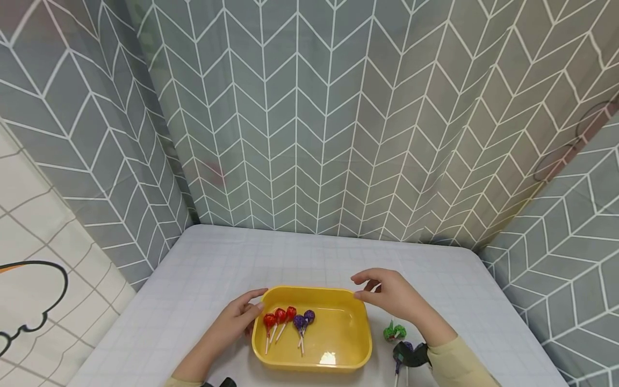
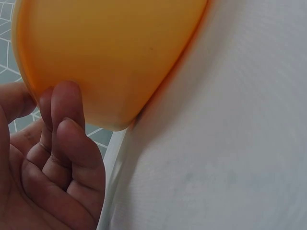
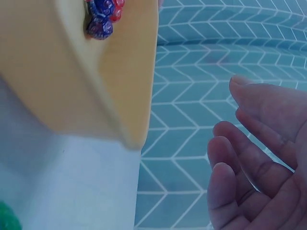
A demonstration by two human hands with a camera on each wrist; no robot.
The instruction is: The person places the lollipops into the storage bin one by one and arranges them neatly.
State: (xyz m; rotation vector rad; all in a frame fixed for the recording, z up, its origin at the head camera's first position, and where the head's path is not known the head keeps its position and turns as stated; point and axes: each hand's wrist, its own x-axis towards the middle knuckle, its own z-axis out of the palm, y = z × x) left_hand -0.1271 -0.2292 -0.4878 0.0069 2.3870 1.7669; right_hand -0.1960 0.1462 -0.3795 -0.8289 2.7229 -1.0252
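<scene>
A yellow plastic tray [image 1: 333, 368] lies on the table. Inside, three red lollipops [image 1: 280, 316] stay at the left, and purple lollipops [image 1: 300, 323] lie beside them, sticks towards me. My left hand [image 1: 237, 317] holds the tray's left side, fingertips [image 2: 67, 100] against the outer wall and the thumb at the rim. Near the far right corner, my right hand [image 1: 389, 293] hovers with loosely bent fingers and nothing between them. A gap separates it from the tray [image 3: 129, 81] in the right wrist view.
Green lollipops [image 1: 394, 331] lie right of the tray, under my right forearm. Closer to me is another purple lollipop [image 1: 398, 368], partly covered by the black wrist device [image 1: 411, 355]. A patterned grey curtain [image 1: 309, 118] hangs behind the white-covered table [image 1: 217, 252].
</scene>
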